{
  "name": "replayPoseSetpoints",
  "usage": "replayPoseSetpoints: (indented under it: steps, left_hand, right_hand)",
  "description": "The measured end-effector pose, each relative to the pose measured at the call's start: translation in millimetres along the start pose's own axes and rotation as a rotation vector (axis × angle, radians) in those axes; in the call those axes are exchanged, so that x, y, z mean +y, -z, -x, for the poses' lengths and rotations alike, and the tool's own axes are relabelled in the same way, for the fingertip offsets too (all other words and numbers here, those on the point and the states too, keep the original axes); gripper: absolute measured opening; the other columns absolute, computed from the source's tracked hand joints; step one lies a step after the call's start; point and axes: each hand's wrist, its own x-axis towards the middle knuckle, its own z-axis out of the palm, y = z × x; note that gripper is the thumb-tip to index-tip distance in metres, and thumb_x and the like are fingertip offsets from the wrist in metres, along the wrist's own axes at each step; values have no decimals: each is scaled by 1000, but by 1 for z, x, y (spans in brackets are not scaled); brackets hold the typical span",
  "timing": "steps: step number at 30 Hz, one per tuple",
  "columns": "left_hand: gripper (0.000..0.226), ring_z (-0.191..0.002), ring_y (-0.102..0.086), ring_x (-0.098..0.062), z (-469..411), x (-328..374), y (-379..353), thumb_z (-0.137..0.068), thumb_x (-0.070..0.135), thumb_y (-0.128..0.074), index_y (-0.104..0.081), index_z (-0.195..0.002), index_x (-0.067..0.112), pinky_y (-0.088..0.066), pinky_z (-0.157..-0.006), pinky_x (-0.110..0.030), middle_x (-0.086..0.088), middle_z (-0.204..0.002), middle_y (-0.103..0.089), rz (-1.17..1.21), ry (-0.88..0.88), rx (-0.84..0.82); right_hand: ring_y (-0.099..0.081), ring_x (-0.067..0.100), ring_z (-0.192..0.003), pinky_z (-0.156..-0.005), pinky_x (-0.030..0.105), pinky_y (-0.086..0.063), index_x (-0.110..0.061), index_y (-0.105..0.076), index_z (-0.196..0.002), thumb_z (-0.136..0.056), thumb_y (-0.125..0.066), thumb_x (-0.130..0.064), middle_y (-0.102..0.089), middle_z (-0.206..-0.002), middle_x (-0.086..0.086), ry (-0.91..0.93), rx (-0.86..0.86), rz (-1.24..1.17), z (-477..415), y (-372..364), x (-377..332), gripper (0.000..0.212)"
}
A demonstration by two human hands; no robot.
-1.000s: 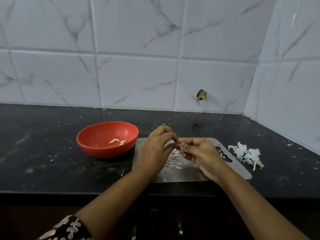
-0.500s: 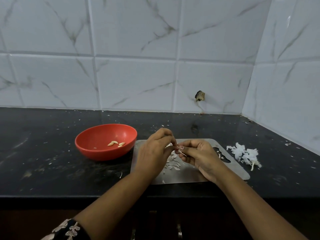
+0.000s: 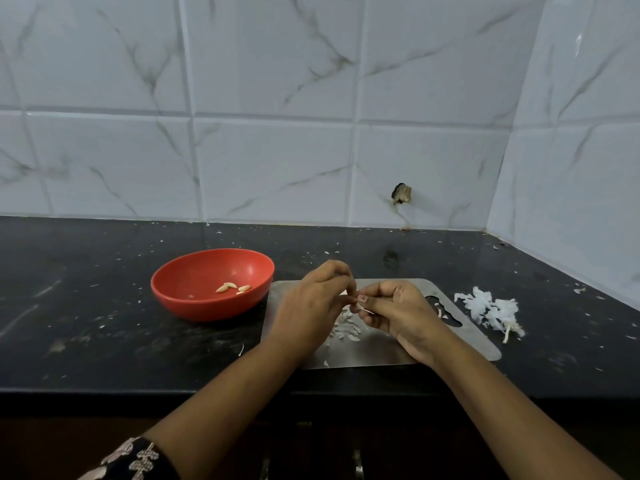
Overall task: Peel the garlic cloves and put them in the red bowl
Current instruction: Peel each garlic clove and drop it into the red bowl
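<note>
Together over the middle of the metal board (image 3: 460, 344), the left hand (image 3: 308, 303) and the right hand (image 3: 398, 313) meet fingertip to fingertip, both pinched on one small garlic clove (image 3: 360, 308), of which only a pale sliver shows between the thumbs. Just below the hands a scatter of thin white peel flakes (image 3: 346, 329) lies on the board. The board rests flat on the black counter (image 3: 86, 341), near its front edge, and has a cut-out handle slot at its right end. To the left, touching or just beside the board's left edge, the red bowl (image 3: 180, 299) sits upright on the counter with a few peeled cloves (image 3: 232, 287) lying in its bottom. To the right of the board, apart from it, a loose heap of white garlic skins (image 3: 491, 308) lies on the counter. Small white flecks dot the counter all around. Farther back, marbled white tiles (image 3: 277, 150) cover the wall.
</note>
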Motion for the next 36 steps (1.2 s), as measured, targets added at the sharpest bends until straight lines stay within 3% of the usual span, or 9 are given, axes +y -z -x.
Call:
replayPoseSetpoints:
  steps: [3,6,12,17,25,33,36]
  left_hand:
    - [8,-86,-53,-4,0,-1,-2,-85,16,-66,-63,-92,20,-30,-52,-9,11,-111,-56,-56,-12,-83]
    - [11,-87,-54,-5,0,-1,-3,-89,15,-62,-59,-99,20,-39,-56,-23,11,-117,-49,-107,-46,-160]
    - [18,-89,-54,-11,0,-1,-2,-90,7,-54,-56,-105,16,-30,-60,-20,5,-123,-47,-151,-88,-232]
    - [16,-91,-48,-6,1,0,-3,-94,8,-48,-52,-106,16,-27,-66,-16,6,-126,-41,-120,-53,-257]
    - [16,-83,-34,1,1,4,-3,-95,7,-45,-52,-106,16,-26,-66,-16,6,-125,-41,-81,-13,-223]
    - [12,-75,-35,-3,0,9,-8,-93,5,-49,-53,-101,14,-30,-63,-7,4,-115,-45,-60,23,-156]
    - [7,-72,-34,-7,-1,10,-5,-96,9,-47,-50,-97,15,-33,-59,-19,5,-108,-50,-76,94,-145]
  right_hand:
    - [-61,9,-57,-56,17,-52,7,-65,-89,-90,-59,6,-67,-71,13,0,-6,-6,0,1,0,6]
    - [-60,9,-54,-55,17,-51,6,-64,-87,-89,-59,8,-67,-69,12,3,-11,-8,0,1,1,7]
    - [-60,12,-57,-56,18,-52,8,-65,-91,-88,-61,7,-68,-74,14,4,-4,-12,0,2,3,5]
    - [-63,14,-64,-60,19,-54,7,-67,-92,-88,-61,7,-71,-79,15,-4,4,-36,-2,1,3,7]
    - [-64,25,-79,-67,22,-58,5,-67,-95,-88,-61,7,-72,-82,17,19,17,-47,0,1,3,9]
    - [-68,14,-72,-68,19,-57,-1,-70,-96,-92,-58,2,-74,-87,14,108,95,-133,-6,2,2,13]
    - [-66,12,-68,-66,19,-56,-2,-69,-96,-93,-57,2,-72,-86,14,106,116,-173,-8,5,3,14]
